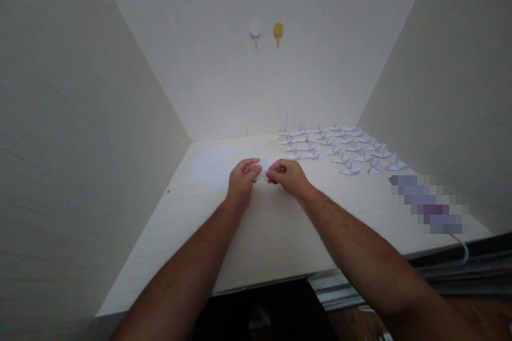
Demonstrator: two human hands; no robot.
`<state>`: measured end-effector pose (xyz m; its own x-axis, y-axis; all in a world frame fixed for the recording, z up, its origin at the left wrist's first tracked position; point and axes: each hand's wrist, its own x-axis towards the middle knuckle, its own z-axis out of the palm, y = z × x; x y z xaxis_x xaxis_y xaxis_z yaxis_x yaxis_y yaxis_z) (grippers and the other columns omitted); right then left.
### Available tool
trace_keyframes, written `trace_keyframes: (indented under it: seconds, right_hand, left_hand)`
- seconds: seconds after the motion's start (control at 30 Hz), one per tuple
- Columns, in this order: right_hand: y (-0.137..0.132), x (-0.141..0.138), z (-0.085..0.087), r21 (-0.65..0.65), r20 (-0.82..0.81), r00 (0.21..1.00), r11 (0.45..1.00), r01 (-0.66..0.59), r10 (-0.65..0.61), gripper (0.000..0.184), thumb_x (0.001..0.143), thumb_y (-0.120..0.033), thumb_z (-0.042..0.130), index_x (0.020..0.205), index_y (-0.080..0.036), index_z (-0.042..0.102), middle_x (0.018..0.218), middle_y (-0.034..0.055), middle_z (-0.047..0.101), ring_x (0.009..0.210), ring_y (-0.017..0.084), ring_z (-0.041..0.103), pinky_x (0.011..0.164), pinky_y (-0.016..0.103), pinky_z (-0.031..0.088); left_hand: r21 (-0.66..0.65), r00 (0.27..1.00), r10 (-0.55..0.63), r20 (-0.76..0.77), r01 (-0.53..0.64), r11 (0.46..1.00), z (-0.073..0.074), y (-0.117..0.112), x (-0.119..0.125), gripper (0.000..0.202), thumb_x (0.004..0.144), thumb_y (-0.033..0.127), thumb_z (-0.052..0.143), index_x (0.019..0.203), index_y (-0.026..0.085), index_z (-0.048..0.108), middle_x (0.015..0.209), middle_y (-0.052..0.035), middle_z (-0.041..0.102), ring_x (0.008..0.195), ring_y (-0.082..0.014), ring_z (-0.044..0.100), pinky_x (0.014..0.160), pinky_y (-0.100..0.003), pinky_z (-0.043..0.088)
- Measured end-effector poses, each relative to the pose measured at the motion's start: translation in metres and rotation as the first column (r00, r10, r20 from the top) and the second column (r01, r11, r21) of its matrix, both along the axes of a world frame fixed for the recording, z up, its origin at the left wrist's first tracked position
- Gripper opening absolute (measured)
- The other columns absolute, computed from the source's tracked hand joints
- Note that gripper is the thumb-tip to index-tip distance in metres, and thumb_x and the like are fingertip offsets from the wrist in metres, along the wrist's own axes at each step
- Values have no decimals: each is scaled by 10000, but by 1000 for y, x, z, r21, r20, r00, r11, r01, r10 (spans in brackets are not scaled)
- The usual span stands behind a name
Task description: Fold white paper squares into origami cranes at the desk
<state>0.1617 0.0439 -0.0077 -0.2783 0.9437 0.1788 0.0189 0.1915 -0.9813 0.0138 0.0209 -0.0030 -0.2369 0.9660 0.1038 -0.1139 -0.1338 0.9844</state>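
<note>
Paper (264, 165), partly covered by the left hand (241, 181), neighbours folded cranes (353, 149).

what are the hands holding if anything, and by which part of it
Apparently a small pale piece of paper, between the left hand and right hand. It's too small and blurred to tell which part either hand grips.

No text, label, brand or number can be read — nor any sign.

The small paper (263, 164) looks white, one wall hook (278, 29) yellow.
</note>
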Motion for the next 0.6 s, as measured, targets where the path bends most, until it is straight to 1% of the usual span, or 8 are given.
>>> trace_keyframes:
  seconds: [0.07,0.13,0.2,0.3,0.37,0.43,0.5,0.6]
  right_hand:
    - [1,1,-2,28,-5,1000,999,15,-15,184,691,-297,686,746,-140,607,580,17,647,513,116,595,513,234,472]
    - [3,2,-3,42,-16,999,999,33,-32,182,699,-302,677,759,-141,617,590,17,650,519,119,598,514,237,478]
    - [3,2,-3,53,-13,999,998,44,-43,179,699,-303,674,758,-142,621,584,12,644,520,119,597,511,236,478]
    - [2,4,0,53,-5,1000,998,26,-26,182,694,-308,683,741,-145,620,560,-1,629,500,110,582,500,227,468]
    - [0,6,3,34,-28,999,999,-32,33,199,701,-327,689,736,-143,621,559,-1,630,496,105,576,507,227,472]
    - [-1,8,4,10,-74,991,994,-112,112,228,711,-357,695,746,-141,629,576,5,641,508,105,583,527,235,486]
    - [-1,10,5,-16,-122,979,985,-169,166,258,705,-384,711,752,-142,636,587,7,647,517,104,587,540,240,496]
    - [0,12,5,-60,-158,968,977,-204,192,278,673,-395,740,730,-144,635,573,-3,635,503,101,577,526,237,491]
  left_hand:
    - [-4,998,-13,-54,13,1000,2,-2,0,313,628,288,706,915,168,664,637,39,611,536,-92,483,553,-242,381]
    - [-7,992,-30,-122,29,1000,5,-4,0,206,626,253,694,810,162,672,620,36,606,532,-94,480,548,-243,374]
    - [-2,983,-58,-172,59,998,6,-6,-1,114,638,255,686,698,166,649,583,41,579,519,-94,468,530,-240,357]
    - [9,973,-115,-202,119,993,5,-5,-5,186,670,319,698,621,175,591,503,59,500,473,-87,420,484,-233,303]
    - [6,969,-174,-176,178,984,2,-3,-7,255,674,348,713,593,177,542,474,63,469,450,-80,400,469,-229,280]
    - [-6,964,-242,-110,243,970,0,-2,-9,286,668,358,726,594,177,517,479,54,486,448,-80,419,473,-228,293]
    - [-17,955,-294,-43,293,956,-2,-1,-10,290,654,362,740,615,174,524,507,36,527,461,-87,461,488,-231,329]
    - [-22,941,-338,0,337,941,-1,-3,-11,277,633,355,761,667,163,564,549,15,570,487,-97,505,510,-238,370]
